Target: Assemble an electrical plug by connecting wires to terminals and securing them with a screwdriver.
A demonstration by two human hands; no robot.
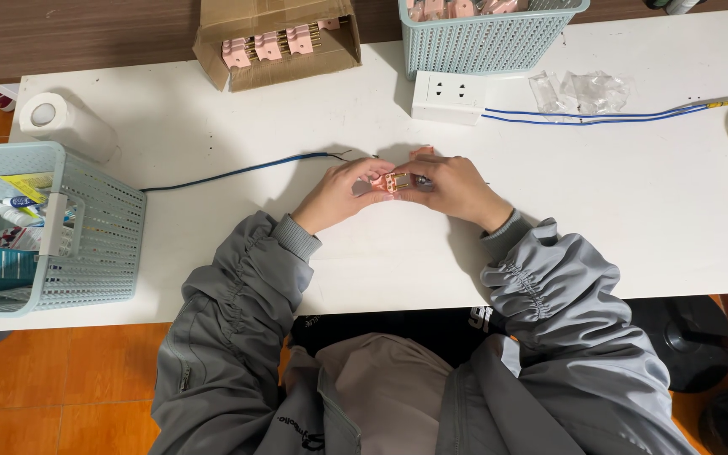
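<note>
My left hand (337, 193) and my right hand (455, 187) meet over the middle of the white table (617, 219). Between their fingertips they pinch a small pink plastic part with brass contacts (392, 181). Both hands grip it, the left from the left side, the right from the right and above. A second pink piece (421, 152) lies just behind my right hand. A blue wire (238, 172) with a bare end runs from the left to a spot beside my left hand.
A cardboard box (273, 42) with pink parts and a light blue basket (486, 34) stand at the back. A white socket block (448, 96), blue cables (617, 115) and clear bags (583, 88) lie back right. Another basket (86, 236) and a paper roll (65, 122) sit left.
</note>
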